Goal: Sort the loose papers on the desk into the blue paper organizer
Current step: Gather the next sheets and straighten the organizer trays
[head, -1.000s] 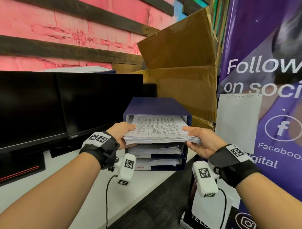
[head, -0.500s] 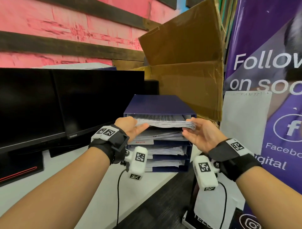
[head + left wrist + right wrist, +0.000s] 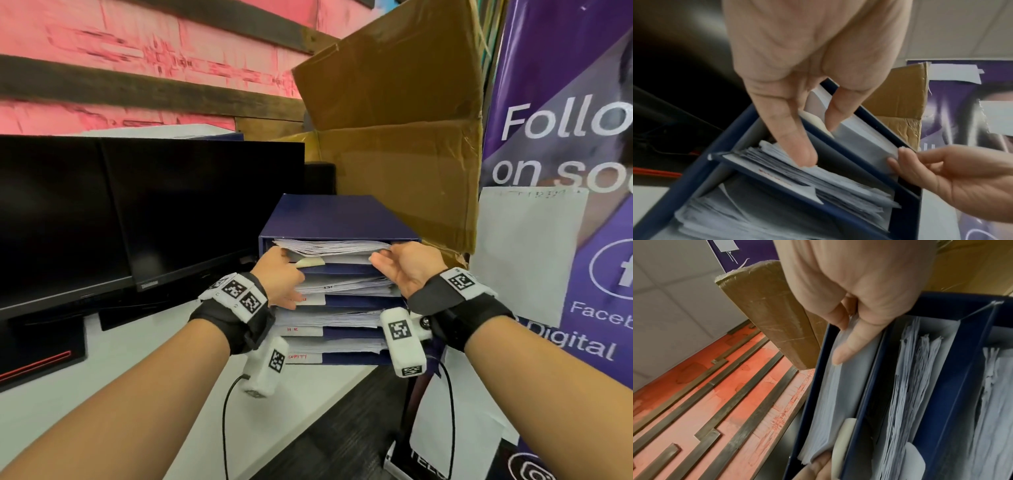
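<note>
Office: monitors [image 3: 137,212] on desk [image 3: 164,370], paper organizer [image 3: 342,219], promotional banner [image 3: 565,102].

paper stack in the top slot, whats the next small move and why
Probably one last short push with both hands, then let go. The paper stack already sits in the top slot of the blue organizer, but its front edge looks roughly level with the opening and slightly fanned. The left hand and right hand flank its front corners, fingers touching the edge.

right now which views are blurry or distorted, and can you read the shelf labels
Head view: sharp, edges bowed by the wide lens, organizer labels too small to read. Left wrist view: paper stack smeared, left hand soft. Right wrist view: papers fairly crisp, right hand pale and soft.
</note>
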The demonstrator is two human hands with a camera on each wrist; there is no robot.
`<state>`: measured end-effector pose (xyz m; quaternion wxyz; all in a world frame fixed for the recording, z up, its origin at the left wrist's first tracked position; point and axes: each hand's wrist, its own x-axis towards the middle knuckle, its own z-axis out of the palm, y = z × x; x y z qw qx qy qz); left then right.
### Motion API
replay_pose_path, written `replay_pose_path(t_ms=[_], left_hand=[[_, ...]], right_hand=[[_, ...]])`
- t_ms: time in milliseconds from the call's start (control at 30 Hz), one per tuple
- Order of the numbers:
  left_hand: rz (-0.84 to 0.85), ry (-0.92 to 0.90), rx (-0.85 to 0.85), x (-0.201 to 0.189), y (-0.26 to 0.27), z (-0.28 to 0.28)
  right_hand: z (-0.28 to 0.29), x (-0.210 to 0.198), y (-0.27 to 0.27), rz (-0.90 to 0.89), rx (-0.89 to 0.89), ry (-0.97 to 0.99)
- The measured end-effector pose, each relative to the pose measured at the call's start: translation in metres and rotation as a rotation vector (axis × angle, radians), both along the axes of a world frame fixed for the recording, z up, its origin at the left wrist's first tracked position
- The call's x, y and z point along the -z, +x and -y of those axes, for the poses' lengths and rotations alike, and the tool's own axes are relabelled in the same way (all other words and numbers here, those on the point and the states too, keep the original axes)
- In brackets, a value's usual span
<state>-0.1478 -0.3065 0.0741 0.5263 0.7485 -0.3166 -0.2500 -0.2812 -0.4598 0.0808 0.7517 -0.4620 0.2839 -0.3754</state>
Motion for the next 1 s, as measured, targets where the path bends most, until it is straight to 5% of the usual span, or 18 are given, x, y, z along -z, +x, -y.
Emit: replay_pose_path(t_ms=[200, 467, 600, 667, 767, 833, 1000], left_hand=[[0.378, 0.209, 0.154, 0.016, 0.013, -0.001], [0.783, 0.419, 0.361, 0.015, -0.003, 0.015], [0.629, 0.354, 0.408, 0.013, 0.003, 0.009], [0.580, 0.245, 0.338, 0.012, 0.008, 0.002], [0.620, 0.030, -0.009, 0.011, 0.016, -0.005], [0.709, 0.108, -0.157, 0.011, 0.020, -0.008], [0.743, 0.339, -0.131, 0.013, 0.011, -0.002]], right_hand=[[0.003, 0.007, 0.016, 0.088, 0.114, 0.020], [0.001, 0.012, 0.021, -0.054, 0.156, -0.142], [0.004, 0.014, 0.023, -0.144, 0.193, -0.182], [0.005, 0.015, 0.025, -0.207, 0.217, -0.207], [0.007, 0.016, 0.028, -0.294, 0.251, -0.222], [0.007, 0.014, 0.027, -0.339, 0.262, -0.234], [0.008, 0.013, 0.023, -0.422, 0.292, -0.273]])
